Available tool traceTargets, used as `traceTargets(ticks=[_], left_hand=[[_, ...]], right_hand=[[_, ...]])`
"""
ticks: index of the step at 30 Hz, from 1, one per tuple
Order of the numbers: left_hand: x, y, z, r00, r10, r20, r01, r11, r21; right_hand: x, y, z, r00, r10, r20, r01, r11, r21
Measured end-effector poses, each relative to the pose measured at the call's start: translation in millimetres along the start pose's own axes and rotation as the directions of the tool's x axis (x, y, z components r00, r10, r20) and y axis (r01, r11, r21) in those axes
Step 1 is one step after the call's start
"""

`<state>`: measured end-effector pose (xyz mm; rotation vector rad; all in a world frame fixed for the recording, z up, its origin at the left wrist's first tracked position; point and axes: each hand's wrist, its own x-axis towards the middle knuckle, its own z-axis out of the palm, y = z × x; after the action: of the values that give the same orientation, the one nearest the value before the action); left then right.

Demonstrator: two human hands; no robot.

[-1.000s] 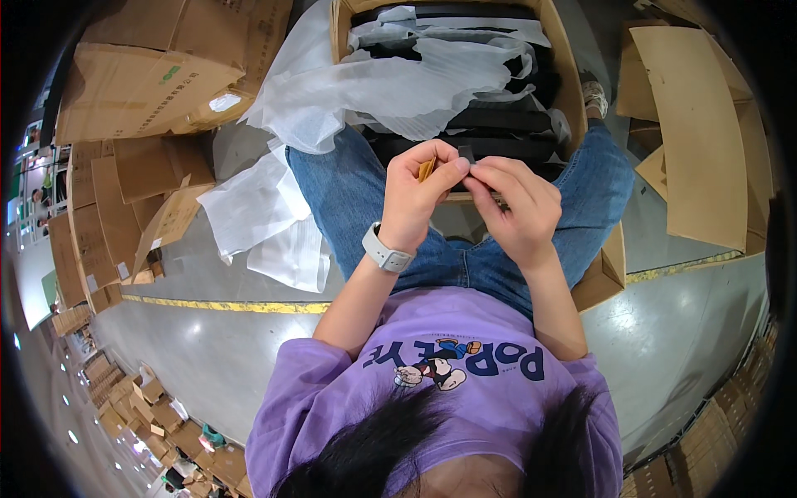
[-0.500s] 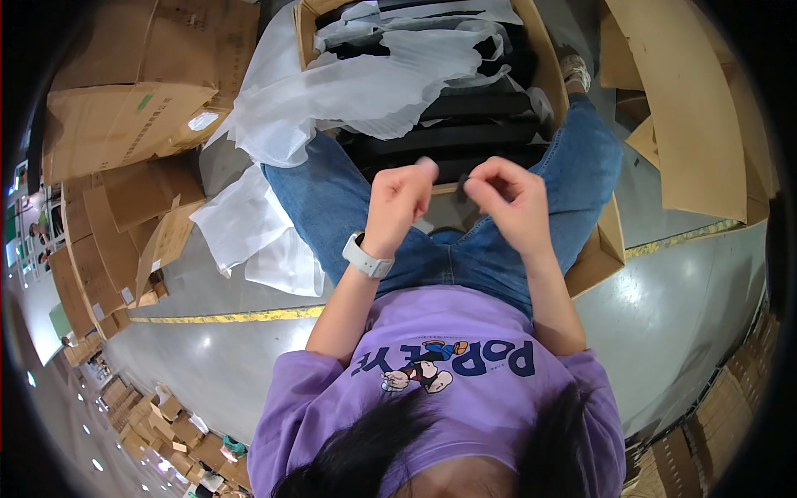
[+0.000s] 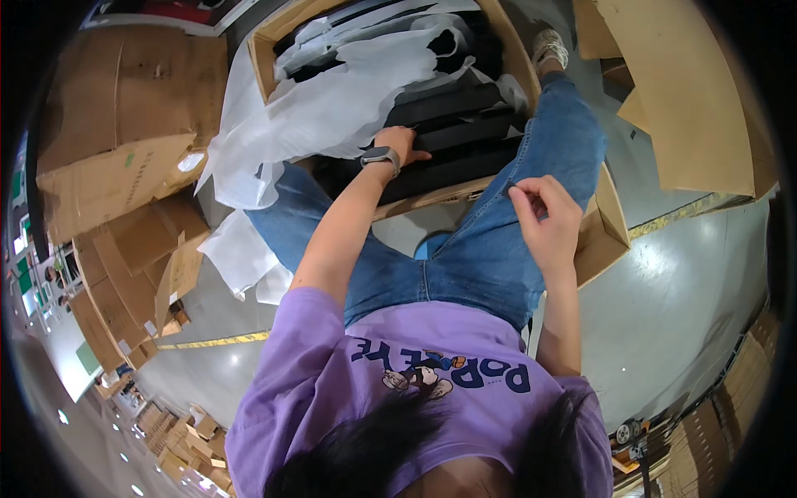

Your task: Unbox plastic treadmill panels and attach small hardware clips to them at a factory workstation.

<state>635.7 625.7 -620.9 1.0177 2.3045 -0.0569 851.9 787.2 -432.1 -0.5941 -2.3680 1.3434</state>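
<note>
In front of me, between my legs, stands an open cardboard box holding several long black pieces laid side by side. My left hand, with a watch on its wrist, reaches over the near black pieces; thumb and fingers are apart and it seems to touch them. Torn white wrapping sheet covers the box's left part and spills over its side. Above my right thigh, my right hand is pinched closed. A small dark piece shows at its fingertips, too small to name.
Large closed cartons are stacked at the left, with opened cartons nearer. An upright cardboard flap rises at the right. More white sheet lies on the grey floor by my left leg. A yellow line crosses the floor.
My left hand has moved forward from beside the right hand onto the black pieces. The right hand has drawn back to the right, still pinched. The whole view has shifted somewhat.
</note>
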Motion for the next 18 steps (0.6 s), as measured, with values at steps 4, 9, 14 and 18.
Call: traceTargets(ticks=[4,9,14,18], left_hand=[[14.0,-10.4,-11.6,0.994,0.103,0.034,-0.101,0.994,-0.042],[8.5,-3.6,-55.7,0.87,0.484,-0.095,-0.48,0.788,-0.385],[-32.6,-3.5,-98.1,0.874,0.478,-0.092,-0.455,0.736,-0.502],[-69.2,16.9,-154.5,0.877,0.477,-0.066,-0.477,0.842,-0.251]], right_hand=[[-1.8,11.7,-2.9,1.0,0.01,0.001,-0.01,1.0,0.019],[3.3,10.6,-17.3,0.994,0.095,-0.047,-0.089,0.99,0.112],[10.3,-8.8,-28.8,0.989,0.07,-0.131,-0.038,0.973,0.229],[3.9,-45.1,-51.8,0.98,0.07,-0.188,-0.001,0.939,0.344]])
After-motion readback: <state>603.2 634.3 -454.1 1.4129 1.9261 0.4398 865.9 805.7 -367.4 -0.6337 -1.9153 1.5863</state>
